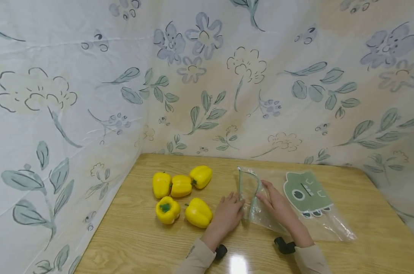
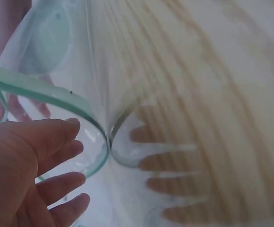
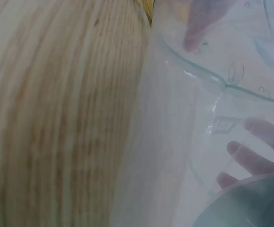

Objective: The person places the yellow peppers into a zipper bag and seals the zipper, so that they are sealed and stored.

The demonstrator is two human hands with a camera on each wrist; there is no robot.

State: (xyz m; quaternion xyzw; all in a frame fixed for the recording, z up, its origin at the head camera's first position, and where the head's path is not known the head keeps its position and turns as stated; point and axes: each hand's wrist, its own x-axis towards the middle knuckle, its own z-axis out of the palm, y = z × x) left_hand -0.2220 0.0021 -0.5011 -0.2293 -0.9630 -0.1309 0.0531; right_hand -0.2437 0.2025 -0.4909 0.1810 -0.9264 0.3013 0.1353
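Observation:
A clear plastic zip bag (image 1: 272, 213) with a green-edged mouth lies on the table, its mouth bowed apart toward the peppers. Printed on it is a green cartoon creature (image 1: 307, 192). My left hand (image 1: 227, 213) is at the left edge of the mouth, its fingers extended and spread in the left wrist view. On the mouth's other side, my right hand (image 1: 280, 207) touches the plastic with thumb and fingers apart; its fingers (image 3: 252, 158) show straight through the film. Left of my left hand lie several yellow bell peppers (image 1: 181, 185), the nearest being one pepper (image 1: 198, 212).
The wooden table (image 1: 124, 236) meets a floral-patterned cloth (image 1: 207, 114) at the back and left. Black wrist devices (image 1: 284, 246) sit by both of my sleeves (image 1: 311, 258).

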